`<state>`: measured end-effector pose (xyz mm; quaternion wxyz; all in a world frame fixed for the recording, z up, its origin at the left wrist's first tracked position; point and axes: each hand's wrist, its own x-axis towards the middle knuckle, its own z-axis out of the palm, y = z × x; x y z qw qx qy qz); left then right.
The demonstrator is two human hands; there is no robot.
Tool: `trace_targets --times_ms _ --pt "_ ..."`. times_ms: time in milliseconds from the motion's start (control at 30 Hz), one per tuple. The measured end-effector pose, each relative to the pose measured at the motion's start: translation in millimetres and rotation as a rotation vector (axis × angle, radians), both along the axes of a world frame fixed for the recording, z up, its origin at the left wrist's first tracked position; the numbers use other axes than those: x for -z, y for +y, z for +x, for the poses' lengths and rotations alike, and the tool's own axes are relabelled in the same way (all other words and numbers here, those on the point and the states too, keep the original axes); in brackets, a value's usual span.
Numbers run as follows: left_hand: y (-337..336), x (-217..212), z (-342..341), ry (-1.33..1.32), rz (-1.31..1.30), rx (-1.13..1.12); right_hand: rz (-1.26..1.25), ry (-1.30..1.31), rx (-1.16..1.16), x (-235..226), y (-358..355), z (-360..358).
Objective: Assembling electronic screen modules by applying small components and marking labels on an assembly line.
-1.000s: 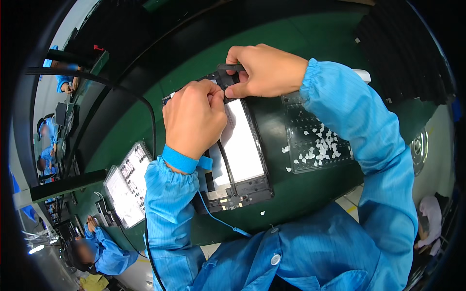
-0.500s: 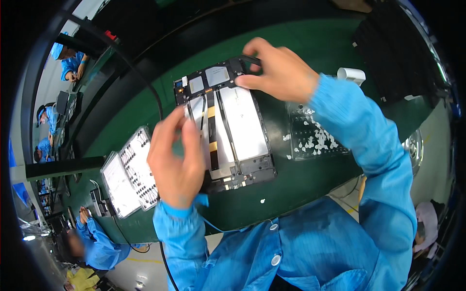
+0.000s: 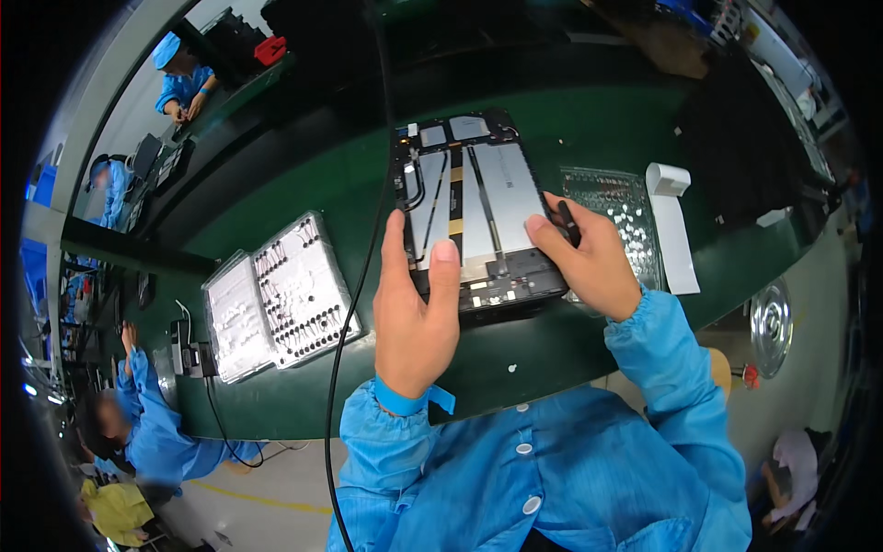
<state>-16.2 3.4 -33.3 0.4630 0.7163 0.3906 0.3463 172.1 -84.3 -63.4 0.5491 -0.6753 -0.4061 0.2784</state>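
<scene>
An opened tablet [image 3: 520, 193] lies tilted above the green table, with silver battery panels, dark flat cables and a black lower section showing. My left hand [image 3: 414, 336] holds its lower left edge, thumb over the front and fingers along the side. On the other side my right hand [image 3: 598, 267] grips the lower right edge, thumb on the front. A short black stick-like tool [image 3: 568, 223] pokes out between the right thumb and fingers; its full shape is hidden. Beneath the tablet, a dark edge of something shows, too little to name.
Left on the green table [image 3: 478, 373] are clear trays [image 3: 241, 317] of small black and white parts. Right stand a clear tray [image 3: 635, 221] with white bits and a white paper roll [image 3: 669, 179]. A black cable [image 3: 354, 304] crosses in front; co-workers [image 3: 152, 405] sit left.
My right hand has come down from the tablet's top corner to its lower right edge. My left hand has moved onto the lower left edge. The view has shifted.
</scene>
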Motion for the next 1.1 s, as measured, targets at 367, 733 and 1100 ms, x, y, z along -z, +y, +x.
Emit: trace_targets --times_ms 367,733,1100 --pt "27 12 11 -0.248 0.008 0.086 0.025 0.585 0.076 -27 106 155" --pt "0 -3 -29 -0.027 0.154 0.090 -0.359 0.222 -0.001 82 247 224" --pt "-60 -17 12 -0.063 0.283 0.394 0.199 -0.065 -0.027 -92 62 162"
